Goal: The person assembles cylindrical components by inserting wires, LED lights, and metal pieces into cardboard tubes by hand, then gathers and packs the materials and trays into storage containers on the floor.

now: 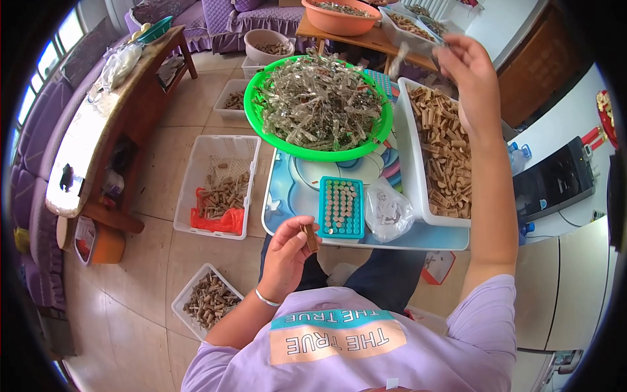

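Note:
My left hand [285,251] is closed, pinching a small brown wooden piece [310,239] above the near edge of the table. My right hand [469,68] is raised over the far end of a white bin [413,157] full of brown wooden pieces [447,163]. Its fingers are curled and smeared, so their grip does not show. Left of those fingertips, a blurred pale strip [398,59] hangs in the air. A green basin [318,155] heaped with shiny clear strips [320,98] stands on the table. Nearer me lies a teal tray [341,208] with rows of round pieces.
A crumpled clear plastic bag [388,208] lies between tray and bin on the blue table [294,186]. Floor bins include a white one [189,176] with a red bag and a smaller one [185,313]. A wooden bench [91,124] runs along the left. An orange basin [343,25] stands behind.

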Tool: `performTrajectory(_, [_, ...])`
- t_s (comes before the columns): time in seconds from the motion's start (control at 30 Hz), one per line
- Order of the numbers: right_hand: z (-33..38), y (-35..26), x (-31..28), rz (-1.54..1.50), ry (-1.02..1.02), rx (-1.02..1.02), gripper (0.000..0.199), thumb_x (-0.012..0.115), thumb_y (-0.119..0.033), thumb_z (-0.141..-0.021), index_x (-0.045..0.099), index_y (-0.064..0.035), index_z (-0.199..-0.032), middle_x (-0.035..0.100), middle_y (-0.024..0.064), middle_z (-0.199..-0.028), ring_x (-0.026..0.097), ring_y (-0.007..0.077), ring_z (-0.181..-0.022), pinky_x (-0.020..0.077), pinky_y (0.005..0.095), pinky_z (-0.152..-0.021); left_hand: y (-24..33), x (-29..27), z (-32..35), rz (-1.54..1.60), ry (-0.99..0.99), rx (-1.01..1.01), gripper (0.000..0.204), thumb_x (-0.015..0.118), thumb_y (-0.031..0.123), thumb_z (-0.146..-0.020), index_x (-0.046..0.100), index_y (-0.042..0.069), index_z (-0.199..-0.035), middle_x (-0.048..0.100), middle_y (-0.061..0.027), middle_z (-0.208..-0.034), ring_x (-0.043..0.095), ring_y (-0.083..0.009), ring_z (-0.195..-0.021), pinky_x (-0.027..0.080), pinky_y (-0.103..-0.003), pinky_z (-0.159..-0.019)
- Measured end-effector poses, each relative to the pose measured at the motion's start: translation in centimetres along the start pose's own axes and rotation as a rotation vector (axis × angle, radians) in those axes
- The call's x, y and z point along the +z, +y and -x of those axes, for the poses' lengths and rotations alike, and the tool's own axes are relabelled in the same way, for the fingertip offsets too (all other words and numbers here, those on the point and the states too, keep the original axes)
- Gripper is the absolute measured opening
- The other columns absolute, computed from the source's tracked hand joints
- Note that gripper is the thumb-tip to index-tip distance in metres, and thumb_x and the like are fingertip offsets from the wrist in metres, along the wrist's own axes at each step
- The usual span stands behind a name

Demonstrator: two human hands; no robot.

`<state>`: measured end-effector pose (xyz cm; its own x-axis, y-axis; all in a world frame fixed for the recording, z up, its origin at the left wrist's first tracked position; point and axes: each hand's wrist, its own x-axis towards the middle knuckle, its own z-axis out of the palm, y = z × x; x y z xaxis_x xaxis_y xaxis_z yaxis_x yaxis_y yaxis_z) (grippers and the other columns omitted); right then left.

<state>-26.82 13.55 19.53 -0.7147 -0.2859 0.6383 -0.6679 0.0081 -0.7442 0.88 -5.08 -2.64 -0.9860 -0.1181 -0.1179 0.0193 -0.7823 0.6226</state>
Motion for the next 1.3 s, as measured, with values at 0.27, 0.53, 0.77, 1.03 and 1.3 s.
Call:
performTrajectory(0.27, [17.9, -1.1, -1.4, -0.329, -0.376, 0.5, 0.023, 0.066, 0.006, -0.083, 0.06, -0.0034, -0.104, 0.059, -0.0004, -0.097, 0.057, 0.0066, -0.088, 0.0465, 0.0209, -0.079, 0.8, 5.4, -2.4, -0.295, -0.262, 0.174, 0.028, 0.052, 0.009, -0.097, 0.054, 0.003, -0.124, 0.06, -0.0086, -0.115, 0.061, -0.0156, -0.099, 0.05, -0.032, -0.086])
performTrajectory(0.53, [27.0, 0.3, 2.2, -0.619, 0.081, 0.73, 0.022, 0.063, -0.006, -0.092, 0.06, -0.0004, -0.113, 0.065, 0.0051, -0.095, 0.062, 0.0098, -0.082, 0.0488, 0.0232, -0.078, -5.3, 7.0, -3.2, -0.226, -0.329, -0.004, 0.03, 0.058, 0.011, -0.095, 0.052, 0.003, -0.124, 0.059, -0.009, -0.114, 0.062, -0.019, -0.099, 0.049, -0.034, -0.089])
performTrajectory(0.77, [30.4, 1.5, 3.3, -0.492, 0.34, 0.567, 0.02, 0.065, -0.006, -0.091, 0.057, -0.001, -0.108, 0.063, 0.0035, -0.092, 0.06, 0.0083, -0.08, 0.0483, 0.0211, -0.074, -7.5, 7.9, -3.0, -0.149, -0.238, -0.053, 0.031, 0.059, 0.008, -0.095, 0.053, 0.002, -0.125, 0.06, -0.0064, -0.113, 0.061, -0.0158, -0.1, 0.05, -0.03, -0.09])
performTrajectory(1.03, [30.3, 1.8, 2.6, -0.283, 0.253, 0.546, 0.015, 0.068, -0.008, -0.09, 0.061, 0.0005, -0.099, 0.063, 0.0018, -0.089, 0.057, 0.006, -0.077, 0.0469, 0.0199, -0.07, -6.5, 7.3, -3.2, -0.39, -0.236, -0.004, 0.037, 0.066, 0.008, -0.09, 0.053, 0.003, -0.125, 0.062, -0.0074, -0.112, 0.06, -0.0158, -0.104, 0.048, -0.031, -0.093])
performTrajectory(1.3, [30.8, 1.7, 4.3, -0.302, 0.109, 0.635, 0.01, 0.065, -0.007, -0.092, 0.06, 0.0001, -0.096, 0.063, 0.0005, -0.083, 0.057, 0.0047, -0.072, 0.0463, 0.0198, -0.065, -6.5, 4.8, -3.2, -0.531, -0.254, 0.073, 0.032, 0.066, -0.004, -0.086, 0.058, 0.0, -0.116, 0.062, -0.0077, -0.107, 0.063, -0.014, -0.096, 0.054, -0.028, -0.086])
